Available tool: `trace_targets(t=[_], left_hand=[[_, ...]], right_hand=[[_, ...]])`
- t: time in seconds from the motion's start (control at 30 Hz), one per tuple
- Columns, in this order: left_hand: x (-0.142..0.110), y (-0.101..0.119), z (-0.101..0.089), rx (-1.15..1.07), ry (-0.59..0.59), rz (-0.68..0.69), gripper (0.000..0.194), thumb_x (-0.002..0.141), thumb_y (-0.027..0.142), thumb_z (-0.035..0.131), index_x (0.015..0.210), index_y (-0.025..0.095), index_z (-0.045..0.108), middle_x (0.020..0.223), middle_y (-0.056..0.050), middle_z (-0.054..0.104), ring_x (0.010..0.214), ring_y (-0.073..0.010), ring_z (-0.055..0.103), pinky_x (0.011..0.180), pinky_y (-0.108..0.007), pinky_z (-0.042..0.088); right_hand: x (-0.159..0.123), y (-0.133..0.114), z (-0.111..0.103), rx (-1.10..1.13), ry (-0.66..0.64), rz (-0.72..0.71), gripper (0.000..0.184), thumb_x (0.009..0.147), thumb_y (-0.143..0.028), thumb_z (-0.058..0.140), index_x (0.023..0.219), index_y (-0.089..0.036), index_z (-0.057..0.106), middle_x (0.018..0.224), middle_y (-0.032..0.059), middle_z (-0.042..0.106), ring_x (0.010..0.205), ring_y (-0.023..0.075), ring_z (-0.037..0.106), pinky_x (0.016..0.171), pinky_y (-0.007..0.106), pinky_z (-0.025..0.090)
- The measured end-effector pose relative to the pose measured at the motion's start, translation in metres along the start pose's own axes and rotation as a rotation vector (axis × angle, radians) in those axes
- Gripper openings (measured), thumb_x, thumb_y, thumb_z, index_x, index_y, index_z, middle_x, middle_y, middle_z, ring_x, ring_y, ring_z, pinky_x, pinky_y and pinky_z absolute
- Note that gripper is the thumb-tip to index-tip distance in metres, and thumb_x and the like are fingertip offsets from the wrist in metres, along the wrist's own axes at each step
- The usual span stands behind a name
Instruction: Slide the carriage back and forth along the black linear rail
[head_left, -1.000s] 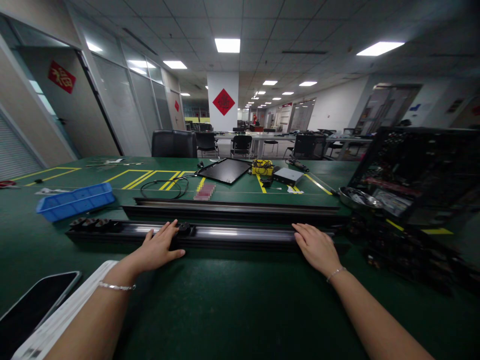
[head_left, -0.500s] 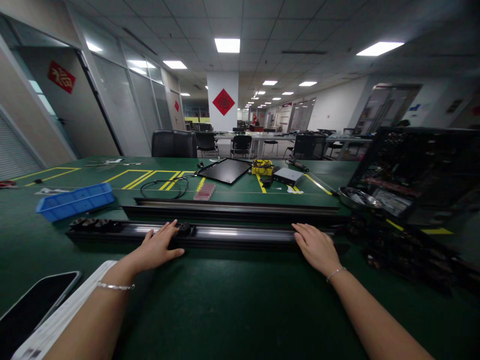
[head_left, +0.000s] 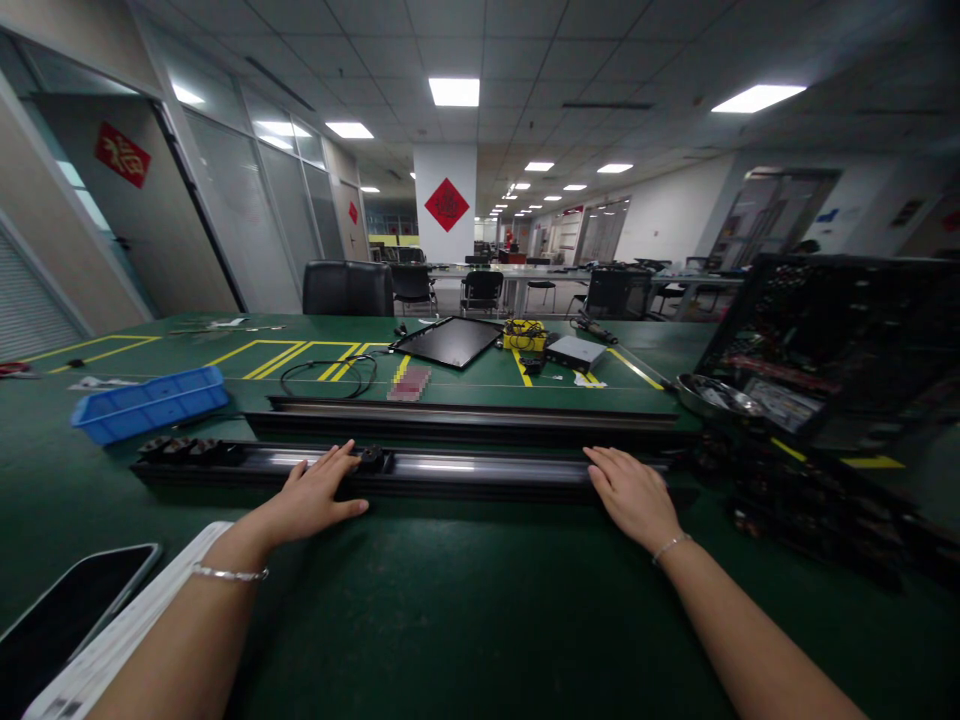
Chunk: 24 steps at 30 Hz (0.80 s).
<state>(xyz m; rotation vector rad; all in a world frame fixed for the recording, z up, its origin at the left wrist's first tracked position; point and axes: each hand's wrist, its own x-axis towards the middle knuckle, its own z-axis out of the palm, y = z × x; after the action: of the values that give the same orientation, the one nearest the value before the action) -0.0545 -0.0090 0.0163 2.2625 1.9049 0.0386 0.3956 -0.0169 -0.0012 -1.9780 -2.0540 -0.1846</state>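
A long black rail (head_left: 480, 468) with a shiny inner surface lies across the green table in front of me. Resting over its left part is my left hand (head_left: 319, 490), fingers stretched out and thumb apart, with the fingertips beside a small black block (head_left: 374, 459) that sits in the channel. Toward the rail's right end, my right hand (head_left: 628, 492) lies with fingers extended over the near edge. Several dark blocks (head_left: 180, 450) sit at the rail's left end. Just behind it is a second black rail (head_left: 465, 415).
A blue bin (head_left: 150, 402) stands at the left. A phone (head_left: 75, 600) lies on a white object (head_left: 142, 610) near my left forearm. Farther back are a black panel (head_left: 450, 342), a grey box (head_left: 576, 352) and a cable (head_left: 330, 378). A metal bowl (head_left: 720, 397) and dark parts (head_left: 817, 510) occupy the right.
The small black block in the rail has shifted slightly to the right, away from my left fingertips. Both hands stay in nearly the same place.
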Motion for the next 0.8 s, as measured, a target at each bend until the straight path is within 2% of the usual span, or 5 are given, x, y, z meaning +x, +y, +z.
trace_targets(t=[0.33,0.8], left_hand=[[-0.0026,0.0076,-0.0050,0.018,-0.018,-0.013,0.070,0.073,0.055,0.048,0.134,0.020,0.041,0.151,-0.012,0.015,0.137,-0.0312,0.017,0.106,-0.058,0.015],[-0.0020,0.0061,-0.0049,0.025,-0.023,-0.017,0.070,0.075,0.054,0.047,0.136,0.022,0.039,0.152,-0.010,0.015,0.137,-0.0308,0.018,0.106,-0.057,0.016]], right_hand=[[-0.0004,-0.0012,-0.0018,-0.015,-0.006,0.001,0.048,0.091,-0.040,0.024,0.126,-0.024,0.053,0.130,0.0031,0.053,0.122,0.0204,0.043,0.097,0.040,0.035],[-0.0013,-0.0037,-0.0042,-0.014,-0.011,0.017,0.049,0.091,-0.040,0.023,0.127,-0.023,0.052,0.130,0.0031,0.054,0.123,0.0208,0.043,0.098,0.041,0.034]])
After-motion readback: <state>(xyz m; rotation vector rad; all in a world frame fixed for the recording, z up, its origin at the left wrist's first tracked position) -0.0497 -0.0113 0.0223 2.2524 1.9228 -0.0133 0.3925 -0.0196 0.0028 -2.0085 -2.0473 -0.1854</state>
